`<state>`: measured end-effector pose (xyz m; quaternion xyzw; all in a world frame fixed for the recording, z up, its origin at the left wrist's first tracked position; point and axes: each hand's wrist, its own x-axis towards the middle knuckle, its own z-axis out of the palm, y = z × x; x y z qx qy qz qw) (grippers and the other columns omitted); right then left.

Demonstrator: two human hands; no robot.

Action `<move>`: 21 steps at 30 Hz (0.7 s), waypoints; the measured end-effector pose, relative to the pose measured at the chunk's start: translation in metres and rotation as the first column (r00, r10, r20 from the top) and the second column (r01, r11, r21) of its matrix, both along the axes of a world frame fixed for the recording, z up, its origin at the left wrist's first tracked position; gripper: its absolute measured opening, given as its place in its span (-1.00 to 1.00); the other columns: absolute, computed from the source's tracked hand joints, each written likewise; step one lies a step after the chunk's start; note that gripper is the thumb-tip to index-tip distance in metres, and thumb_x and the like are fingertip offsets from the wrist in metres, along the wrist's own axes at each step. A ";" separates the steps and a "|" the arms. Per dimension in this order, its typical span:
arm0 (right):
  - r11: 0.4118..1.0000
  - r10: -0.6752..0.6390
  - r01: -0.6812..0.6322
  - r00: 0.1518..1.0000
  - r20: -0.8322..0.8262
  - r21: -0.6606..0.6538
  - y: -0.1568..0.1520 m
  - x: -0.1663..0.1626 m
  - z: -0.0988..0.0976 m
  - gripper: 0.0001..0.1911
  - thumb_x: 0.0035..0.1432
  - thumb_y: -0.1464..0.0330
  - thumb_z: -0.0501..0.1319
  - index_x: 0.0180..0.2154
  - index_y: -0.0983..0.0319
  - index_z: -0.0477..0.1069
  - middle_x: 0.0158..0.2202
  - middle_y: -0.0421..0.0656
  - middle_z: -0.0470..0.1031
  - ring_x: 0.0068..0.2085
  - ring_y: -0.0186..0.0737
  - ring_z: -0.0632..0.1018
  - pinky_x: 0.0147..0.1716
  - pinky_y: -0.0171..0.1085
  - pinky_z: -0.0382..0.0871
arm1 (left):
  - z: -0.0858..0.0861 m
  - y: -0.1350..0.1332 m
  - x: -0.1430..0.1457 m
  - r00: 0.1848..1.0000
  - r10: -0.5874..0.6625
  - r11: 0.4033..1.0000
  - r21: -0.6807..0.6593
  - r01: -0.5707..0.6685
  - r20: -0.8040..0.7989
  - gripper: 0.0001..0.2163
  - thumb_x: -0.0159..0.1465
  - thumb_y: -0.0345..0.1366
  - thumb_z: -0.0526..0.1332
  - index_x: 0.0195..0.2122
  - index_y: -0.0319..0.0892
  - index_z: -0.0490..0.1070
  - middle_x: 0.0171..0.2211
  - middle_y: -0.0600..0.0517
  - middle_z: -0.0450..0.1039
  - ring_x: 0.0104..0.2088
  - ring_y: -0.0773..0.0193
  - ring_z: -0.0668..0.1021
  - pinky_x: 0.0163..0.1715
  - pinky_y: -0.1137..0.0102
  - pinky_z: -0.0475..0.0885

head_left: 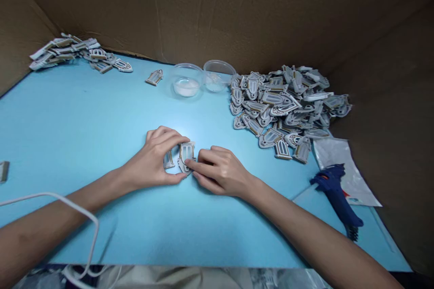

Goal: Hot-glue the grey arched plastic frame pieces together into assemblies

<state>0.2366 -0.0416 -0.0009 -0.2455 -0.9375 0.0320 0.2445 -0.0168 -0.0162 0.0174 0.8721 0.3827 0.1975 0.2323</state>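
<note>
Both hands meet at the middle of the blue table [84, 126]. My left hand [158, 158] is curled, its fingertips pinching a small grey and gold window-shaped piece [186, 152]. My right hand [220, 170] is closed too, its index finger and thumb pressed on the lower edge of the same piece. A second small piece [168, 160] lies under the fingers of my left hand.
A large heap of the same pieces [288, 104] lies at the back right. A smaller heap [74, 52] is at the back left, with one loose piece [154, 76] nearby. Two clear plastic bowls [186, 79] stand at the back. A blue glue gun [335, 194] lies at the right, on a plastic bag [339, 156]. Cardboard walls surround the table.
</note>
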 end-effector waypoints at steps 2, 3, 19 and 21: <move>1.000 -0.015 0.015 1.000 0.007 -0.014 0.000 0.000 0.000 -0.66 0.54 0.33 0.06 0.09 0.28 0.56 -0.31 -0.15 0.42 -0.38 -0.23 0.33 -0.36 -0.21 0.16 | 0.000 0.000 0.000 1.000 -0.003 1.000 -0.002 0.003 0.002 -0.48 0.19 -0.09 0.43 0.16 -0.09 0.46 0.06 -0.07 0.58 0.13 -0.08 0.49 0.16 0.08 0.28; 0.999 -0.026 0.027 1.000 0.008 -0.021 0.000 -0.001 0.000 -0.65 0.54 0.33 0.05 0.09 0.28 0.56 -0.30 -0.14 0.42 -0.38 -0.23 0.34 -0.35 -0.21 0.16 | 0.000 0.000 0.000 1.000 -0.005 1.000 0.000 0.005 0.002 -0.48 0.19 -0.09 0.42 0.16 -0.08 0.46 0.07 -0.07 0.58 0.13 -0.08 0.49 0.16 0.08 0.28; 0.950 0.100 -0.173 0.957 -0.272 -0.259 0.002 0.005 0.002 -0.63 0.53 0.24 0.08 -0.03 0.26 0.63 -0.36 -0.16 0.39 -0.39 -0.24 0.39 -0.34 -0.21 0.29 | -0.003 0.001 -0.001 1.000 -0.030 0.999 0.036 0.029 0.009 -0.45 0.18 -0.12 0.43 0.19 -0.11 0.45 0.06 -0.08 0.57 0.11 -0.07 0.49 0.14 0.09 0.29; 0.962 -0.026 -0.056 0.955 -0.297 -0.266 0.002 0.004 0.001 -0.67 0.52 0.30 0.10 0.01 0.29 0.60 -0.34 -0.15 0.42 -0.37 -0.23 0.42 -0.33 -0.22 0.30 | -0.003 0.001 -0.001 1.000 -0.027 0.999 0.042 0.026 0.011 -0.45 0.19 -0.11 0.43 0.19 -0.11 0.45 0.07 -0.08 0.57 0.12 -0.07 0.49 0.14 0.09 0.29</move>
